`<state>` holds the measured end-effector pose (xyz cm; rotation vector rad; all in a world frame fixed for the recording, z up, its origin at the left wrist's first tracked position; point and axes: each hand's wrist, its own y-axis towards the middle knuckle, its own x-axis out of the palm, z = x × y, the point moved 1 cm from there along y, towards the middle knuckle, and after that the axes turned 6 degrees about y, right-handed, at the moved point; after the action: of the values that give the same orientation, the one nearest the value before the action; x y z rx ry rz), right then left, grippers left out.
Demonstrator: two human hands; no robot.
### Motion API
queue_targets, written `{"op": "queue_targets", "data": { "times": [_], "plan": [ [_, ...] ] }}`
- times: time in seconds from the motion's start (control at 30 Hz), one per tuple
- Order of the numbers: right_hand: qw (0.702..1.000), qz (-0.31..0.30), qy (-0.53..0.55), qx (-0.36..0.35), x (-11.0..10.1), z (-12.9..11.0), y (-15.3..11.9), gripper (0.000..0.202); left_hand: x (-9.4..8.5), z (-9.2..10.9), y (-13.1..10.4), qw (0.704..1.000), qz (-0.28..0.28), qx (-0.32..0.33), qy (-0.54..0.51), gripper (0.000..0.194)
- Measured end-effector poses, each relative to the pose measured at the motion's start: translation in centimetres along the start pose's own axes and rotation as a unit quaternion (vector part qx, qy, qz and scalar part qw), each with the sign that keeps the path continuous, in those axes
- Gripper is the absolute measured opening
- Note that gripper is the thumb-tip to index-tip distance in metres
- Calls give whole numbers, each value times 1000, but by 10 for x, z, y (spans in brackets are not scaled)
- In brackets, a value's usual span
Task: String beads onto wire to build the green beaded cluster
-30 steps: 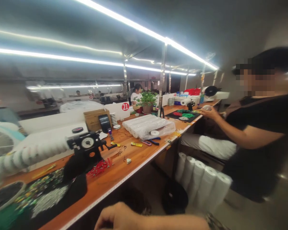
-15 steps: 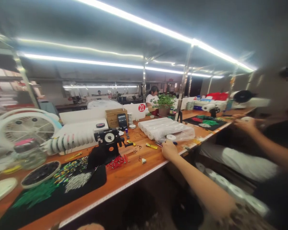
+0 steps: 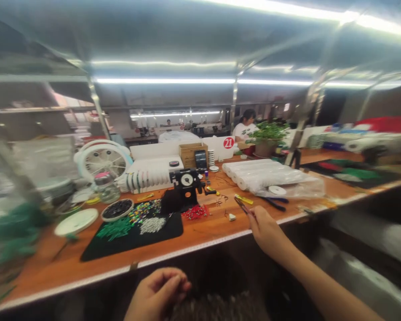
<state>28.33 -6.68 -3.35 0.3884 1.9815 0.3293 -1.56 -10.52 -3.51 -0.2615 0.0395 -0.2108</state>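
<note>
My right hand is over the table's front edge, its fingers closed round a slim dark pointed tool, apparently tweezers. The tips point up and left towards a yellow-handled item. Just right of that hand lie dark-handled pliers. In front of the table edge, low in the view, my left hand is curled with thumb against fingers; what it holds, if anything, is hidden. A small white piece lies left of my right hand.
A black mat bears green strips, coloured beads and silvery bits. Behind it stand a black hand-cranked device with a dial, white spools and a fan. Plastic-wrapped white rolls lie to the right. A person sits beyond.
The view has swung left. My right hand has drawn back from beside the wrapped rolls with the tweezers-like tool. My left hand has risen further into view. The co-worker at right is out of frame.
</note>
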Motion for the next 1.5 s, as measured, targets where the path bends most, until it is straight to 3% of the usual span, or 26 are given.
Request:
{"op": "queue_targets", "data": {
  "times": [0.03, 0.07, 0.17, 0.23, 0.3, 0.53, 0.87, 1.1, 1.3, 1.37, 1.4, 1.5],
  "plan": [
    [998, -26, 60, -22, 3, -18, -16, 32, 4, 0, -2, 1000, 24, 19, -5, 28],
    [975, -78, 209, -20, 8, -34, -32, 32, 7, 0, -3, 999, 23, 28, 0, 27],
    [825, -286, 488, 21, 26, -77, -71, 37, 12, -1, -6, 998, 36, 56, -2, 25],
    [744, -349, 568, 54, 39, -96, -85, 43, 11, -1, -7, 997, 51, 63, -2, 25],
    [701, -372, 602, 90, 49, -106, -91, 49, 9, -1, -10, 996, 66, 65, 2, 26],
    [627, -402, 639, 192, 56, -114, -93, 49, 10, -1, -14, 995, 77, 56, -31, 23],
    [594, -412, 656, 219, 58, -115, -94, 47, 9, 0, -17, 994, 90, 53, -7, 24],
    [596, -416, 644, 237, 64, -114, -95, 49, 8, 2, -19, 994, 79, 74, 20, 18],
    [648, -380, 639, 165, 78, -116, -95, 51, 8, 7, -17, 987, 77, 107, 95, 17],
    [686, -371, 612, 130, 75, -116, -91, 53, 7, 5, -14, 986, 75, 105, 108, 18],
    [719, -357, 587, 104, 71, -114, -85, 53, 6, 4, -12, 986, 69, 101, 109, 19],
    [870, -218, 442, -1, 50, -90, -52, 49, 2, 4, -9, 987, 49, 91, 126, 23]
  ]
}}
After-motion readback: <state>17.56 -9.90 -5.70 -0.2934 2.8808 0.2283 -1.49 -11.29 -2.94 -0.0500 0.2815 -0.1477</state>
